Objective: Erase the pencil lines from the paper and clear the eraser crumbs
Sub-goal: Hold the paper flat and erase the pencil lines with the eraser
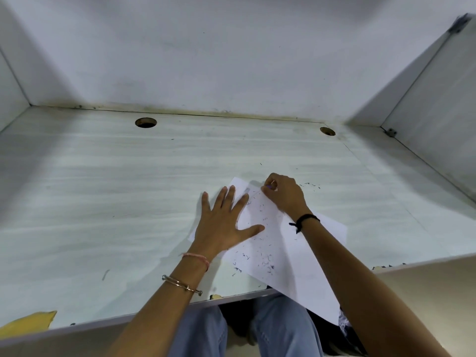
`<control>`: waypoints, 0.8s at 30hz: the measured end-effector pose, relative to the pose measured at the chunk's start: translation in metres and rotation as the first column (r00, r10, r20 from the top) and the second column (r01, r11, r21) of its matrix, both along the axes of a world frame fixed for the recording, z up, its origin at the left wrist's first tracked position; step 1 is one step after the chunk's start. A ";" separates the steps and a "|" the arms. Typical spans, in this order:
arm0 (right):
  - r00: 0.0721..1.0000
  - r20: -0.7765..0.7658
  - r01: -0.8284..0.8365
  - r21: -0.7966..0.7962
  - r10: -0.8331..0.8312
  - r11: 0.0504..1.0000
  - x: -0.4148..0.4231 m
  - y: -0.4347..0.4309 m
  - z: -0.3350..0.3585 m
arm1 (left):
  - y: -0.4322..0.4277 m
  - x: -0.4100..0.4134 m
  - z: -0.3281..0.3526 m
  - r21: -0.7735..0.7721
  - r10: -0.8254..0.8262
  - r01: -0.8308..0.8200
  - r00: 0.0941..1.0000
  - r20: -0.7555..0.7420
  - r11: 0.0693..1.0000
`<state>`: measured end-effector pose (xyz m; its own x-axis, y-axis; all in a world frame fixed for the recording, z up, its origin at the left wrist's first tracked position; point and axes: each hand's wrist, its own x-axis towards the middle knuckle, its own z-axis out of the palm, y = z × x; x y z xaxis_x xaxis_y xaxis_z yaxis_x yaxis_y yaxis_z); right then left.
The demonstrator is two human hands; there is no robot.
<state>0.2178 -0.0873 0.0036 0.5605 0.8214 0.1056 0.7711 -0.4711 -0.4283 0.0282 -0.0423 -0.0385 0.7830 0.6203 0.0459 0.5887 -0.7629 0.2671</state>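
While the left hand [221,222] lies flat with fingers spread and straight, pressing the far left part of the white paper sheet [286,243] onto the desk top [116,189], the right hand [284,194] is curled at the sheet's far edge; its fingertips pinch a small purple eraser [268,187], mostly hidden by the fingers. The sheet lies askew on the near right part of the desk; its near corner overhangs the front edge above the person's blue jeans [278,323]. Dark eraser crumbs [260,256] are scattered across the sheet, densest toward its near end; a few more lie on the desk just beyond the right hand. The desk top is pale laminate with faint grain; two round cable holes [145,122] sit near its rear edge. A white back wall [231,60] and side partitions enclose it; a metal bracket [391,132] fixes the right partition [438,112]. The front edge is chipped at the left, exposing a yellow core [31,322].
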 end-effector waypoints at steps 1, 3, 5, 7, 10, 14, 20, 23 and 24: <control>1.000 -0.004 -0.008 -0.007 0.008 1.000 0.000 0.001 0.001 | 0.000 0.000 0.001 0.000 -0.001 0.001 1.000 -0.003 1.000; 0.998 -0.036 -0.047 0.031 0.048 0.998 -0.010 -0.003 0.004 | 0.001 0.001 0.000 -0.002 0.000 0.000 1.000 -0.016 1.000; 0.984 -0.143 -0.089 0.147 0.110 0.985 -0.026 -0.014 0.006 | 0.004 0.003 -0.003 0.018 0.007 -0.007 1.000 0.001 1.000; 0.928 -0.328 -0.090 0.266 0.177 0.960 -0.040 -0.029 0.005 | 0.004 0.001 -0.004 0.065 -0.003 0.000 0.999 0.047 0.998; 0.816 -0.534 -0.068 0.291 0.220 0.954 -0.054 -0.049 -0.003 | 0.006 0.001 -0.007 0.086 -0.025 0.017 0.996 0.087 0.996; 0.714 -0.663 -0.022 0.300 0.225 0.954 -0.052 -0.057 -0.008 | 0.011 -0.001 0.000 -0.117 0.048 -0.012 0.948 0.314 0.993; 0.740 -0.654 0.056 0.292 0.156 0.955 -0.053 -0.049 -0.008 | 0.004 -0.037 0.003 -0.210 0.121 -0.009 0.842 0.526 0.978; 0.772 -0.620 0.047 0.272 0.137 0.961 -0.051 -0.048 -0.008 | -0.004 -0.057 -0.002 -0.202 0.060 0.023 0.918 0.393 0.979; 0.778 -0.614 0.047 0.268 0.133 0.962 -0.051 -0.047 -0.008 | -0.006 -0.062 -0.002 -0.212 0.042 0.032 0.941 0.336 0.977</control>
